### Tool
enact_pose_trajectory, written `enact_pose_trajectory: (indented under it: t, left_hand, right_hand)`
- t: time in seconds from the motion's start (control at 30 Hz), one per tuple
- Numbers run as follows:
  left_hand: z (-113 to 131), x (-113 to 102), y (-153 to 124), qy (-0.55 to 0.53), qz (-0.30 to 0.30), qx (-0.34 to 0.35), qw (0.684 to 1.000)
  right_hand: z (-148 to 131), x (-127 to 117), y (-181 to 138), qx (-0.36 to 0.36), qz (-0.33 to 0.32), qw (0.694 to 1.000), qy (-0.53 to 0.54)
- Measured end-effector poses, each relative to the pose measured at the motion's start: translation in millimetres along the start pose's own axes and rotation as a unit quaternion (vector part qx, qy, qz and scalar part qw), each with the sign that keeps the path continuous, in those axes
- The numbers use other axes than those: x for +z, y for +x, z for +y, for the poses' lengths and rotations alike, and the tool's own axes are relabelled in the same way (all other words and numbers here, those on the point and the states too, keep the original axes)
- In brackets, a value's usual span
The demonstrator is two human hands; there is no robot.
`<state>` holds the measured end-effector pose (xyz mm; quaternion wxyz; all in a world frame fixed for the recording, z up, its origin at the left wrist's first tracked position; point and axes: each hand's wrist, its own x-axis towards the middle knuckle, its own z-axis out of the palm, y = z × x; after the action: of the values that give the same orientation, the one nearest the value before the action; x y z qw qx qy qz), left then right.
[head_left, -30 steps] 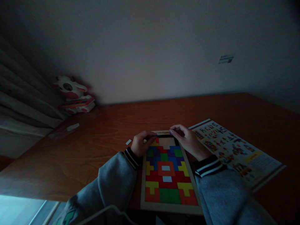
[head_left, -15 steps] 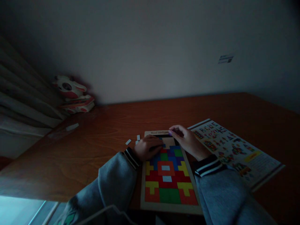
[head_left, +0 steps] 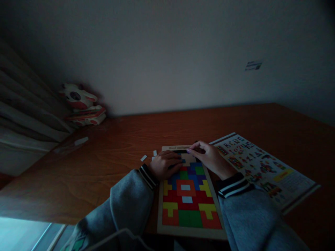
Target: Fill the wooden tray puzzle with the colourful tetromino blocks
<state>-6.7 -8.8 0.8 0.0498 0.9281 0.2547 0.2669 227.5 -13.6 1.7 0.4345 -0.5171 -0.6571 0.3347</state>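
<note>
Head view: the left hand (head_left: 165, 164), which a second ago pinched a piece at the far edge, now lies flat, fingers pressing on the far-left blocks of the wooden tray puzzle of coloured blocks (head_left: 188, 195). The right hand (head_left: 209, 158) has stayed at the tray's far end, fingertips bent over the last pale gap; whether it grips a piece, I cannot tell. The puzzle sits near-centre on the brown wooden counter (head_left: 110, 157). Small white chips (head_left: 143, 158) lie left; a printed pattern sheet (head_left: 264, 167) lies right; neither obstructs.
</note>
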Motion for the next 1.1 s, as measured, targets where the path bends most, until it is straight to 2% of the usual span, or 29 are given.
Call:
enact_pose_trajectory:
  t: [0.17, 0.33, 0.67, 0.77, 0.9, 1.1]
  left_hand:
    - [-1, 1, -1, -0.009, 0.007, -0.008, 1.0]
    - [0, 1, -1, -0.009, 0.009, -0.008, 1.0]
    - [2, 1, -1, 0.002, 0.006, -0.023, 1.0]
    - [3, 0, -1, 0.004, 0.004, -0.024, 1.0]
    - [3, 0, -1, 0.001, 0.001, -0.025, 1.0]
    - [1, 1, -1, 0.01, 0.001, -0.018, 1.0]
  right_hand:
    - [1, -1, 0, 0.004, -0.002, 1.0, 0.004]
    - [6, -3, 0, 0.005, -0.057, 0.998, 0.022]
    - [-15, -8, -6, -0.032, -0.133, 0.984, -0.114]
    - [-14, -8, -4, -0.058, -0.132, 0.978, -0.15]
    - [-3, -4, -3, -0.094, -0.121, 0.977, -0.147]
    - [1, 1, -5, -0.049, -0.101, 0.987, -0.119]
